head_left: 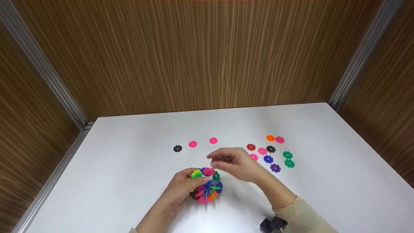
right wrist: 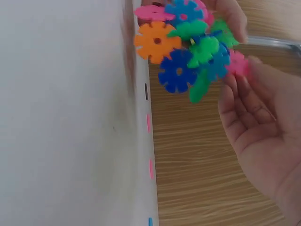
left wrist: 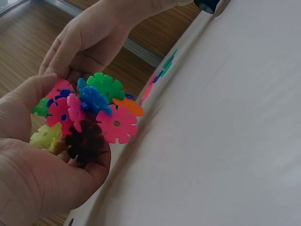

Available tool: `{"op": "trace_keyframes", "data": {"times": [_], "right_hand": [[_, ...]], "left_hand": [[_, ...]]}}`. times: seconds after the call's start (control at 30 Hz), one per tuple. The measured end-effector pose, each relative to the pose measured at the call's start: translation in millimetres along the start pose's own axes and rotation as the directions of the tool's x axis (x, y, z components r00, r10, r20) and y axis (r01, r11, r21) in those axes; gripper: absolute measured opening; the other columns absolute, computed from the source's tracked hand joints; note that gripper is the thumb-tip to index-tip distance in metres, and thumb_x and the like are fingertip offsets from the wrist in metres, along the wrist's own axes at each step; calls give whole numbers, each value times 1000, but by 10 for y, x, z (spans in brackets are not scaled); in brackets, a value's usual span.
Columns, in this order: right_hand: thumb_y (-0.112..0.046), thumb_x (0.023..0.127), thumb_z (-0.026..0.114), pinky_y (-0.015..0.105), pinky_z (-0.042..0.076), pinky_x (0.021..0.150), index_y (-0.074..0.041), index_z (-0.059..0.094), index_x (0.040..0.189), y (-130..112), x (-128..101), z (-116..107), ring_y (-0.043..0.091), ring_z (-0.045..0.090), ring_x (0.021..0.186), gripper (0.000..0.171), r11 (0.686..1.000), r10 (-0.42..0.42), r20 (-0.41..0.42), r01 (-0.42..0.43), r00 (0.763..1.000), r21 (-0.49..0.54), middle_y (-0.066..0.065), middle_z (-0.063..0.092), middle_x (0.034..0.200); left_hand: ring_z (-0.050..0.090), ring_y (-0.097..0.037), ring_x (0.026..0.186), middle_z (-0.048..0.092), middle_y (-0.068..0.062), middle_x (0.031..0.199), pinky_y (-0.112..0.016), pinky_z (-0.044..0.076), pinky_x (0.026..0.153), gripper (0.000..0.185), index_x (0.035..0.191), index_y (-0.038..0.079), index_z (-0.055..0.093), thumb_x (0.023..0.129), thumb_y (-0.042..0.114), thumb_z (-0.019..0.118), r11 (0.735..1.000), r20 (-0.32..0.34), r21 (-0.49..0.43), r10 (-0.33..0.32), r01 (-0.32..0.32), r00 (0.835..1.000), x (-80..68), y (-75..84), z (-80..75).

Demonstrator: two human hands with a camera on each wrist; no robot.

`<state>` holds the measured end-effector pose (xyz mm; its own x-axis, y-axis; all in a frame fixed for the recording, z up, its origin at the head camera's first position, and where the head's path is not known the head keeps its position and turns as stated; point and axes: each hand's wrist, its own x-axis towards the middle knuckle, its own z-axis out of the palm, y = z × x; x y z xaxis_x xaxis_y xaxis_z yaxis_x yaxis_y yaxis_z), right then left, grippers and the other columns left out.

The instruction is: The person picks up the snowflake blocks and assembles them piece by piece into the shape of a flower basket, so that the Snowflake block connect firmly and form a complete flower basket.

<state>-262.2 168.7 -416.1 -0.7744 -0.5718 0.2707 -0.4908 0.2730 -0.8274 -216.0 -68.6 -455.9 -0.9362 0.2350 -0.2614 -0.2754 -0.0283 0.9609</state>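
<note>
My left hand (head_left: 181,187) grips a rounded cluster of slotted interlocking plastic discs (head_left: 210,189), its thumb over the near side and fingers behind. Pink, blue, green, orange, yellow and black discs stick out of it at different angles. Just above the cluster's upper right is my right hand (head_left: 237,163), thumb and forefinger bent with a gap between their tips. In the right wrist view, the right thumb overlaps a pink disc (right wrist: 240,64) at the cluster's edge. A black disc (left wrist: 84,141) lies against the left fingers in the left wrist view.
Several loose discs lie flat on the white table (head_left: 129,145), including a black disc (head_left: 177,148) at the left, an orange disc (head_left: 270,138) and a green disc (head_left: 289,163) at the right. Wood-grain panels (head_left: 207,55) stand around the table. A black wrist device (head_left: 274,224) sits by the right sleeve.
</note>
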Motion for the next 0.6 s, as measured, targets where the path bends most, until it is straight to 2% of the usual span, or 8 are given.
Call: {"op": "trace_keyframes", "data": {"times": [0.1,0.17,0.23,0.37,0.43,0.53,0.6], "right_hand": [[-16,103,72,35,61,92,-13,76,128,133,8,-206,20,72,104,26,995,74,-80,-79,994,-60,3,76,116],[-13,102,73,39,59,95,-14,76,127,281,9,-345,22,70,106,25,980,139,-127,-155,982,-123,5,76,117],[-8,100,75,43,57,100,-13,77,126,449,5,-459,25,68,111,27,956,214,-142,-237,967,-173,7,76,120],[-3,96,77,47,55,103,-12,76,130,721,-12,-600,29,64,116,35,889,347,-131,-370,929,-270,8,73,127],[-3,95,78,47,56,104,-14,75,131,796,-17,-637,29,63,116,38,858,394,-132,-415,910,-301,7,72,127],[-4,95,79,47,55,105,-17,75,131,851,-19,-669,27,63,114,38,831,434,-139,-455,890,-321,5,71,125],[-5,96,79,47,54,106,-16,76,127,859,-21,-672,26,63,112,34,828,430,-140,-452,892,-333,4,72,121]], "left_hand": [[69,-22,111,73,-11,121,-39,54,105,52,132,-1,66,91,23,86,1000,-31,-9,17,-18,999,35,1,-12],[67,-22,112,72,-12,124,-38,54,105,53,133,-2,65,90,20,85,999,-46,-15,34,-35,998,55,-4,-26],[66,-23,113,70,-13,125,-37,54,104,52,133,-3,64,90,18,84,999,-48,-26,39,-40,998,63,-9,-36],[66,-23,113,69,-13,126,-36,56,101,52,133,-1,64,89,17,84,998,-36,-50,24,-26,999,76,-30,-30],[66,-23,111,70,-13,125,-36,57,99,52,133,-1,64,88,17,84,998,-30,-53,23,-25,999,83,-34,-24],[67,-23,110,71,-13,123,-36,58,97,51,132,-1,64,89,17,84,997,-20,-63,31,-33,999,103,-26,-16],[68,-23,110,72,-12,122,-37,58,96,49,131,0,64,89,17,84,997,-11,-74,38,-39,999,115,-18,-14]]}}
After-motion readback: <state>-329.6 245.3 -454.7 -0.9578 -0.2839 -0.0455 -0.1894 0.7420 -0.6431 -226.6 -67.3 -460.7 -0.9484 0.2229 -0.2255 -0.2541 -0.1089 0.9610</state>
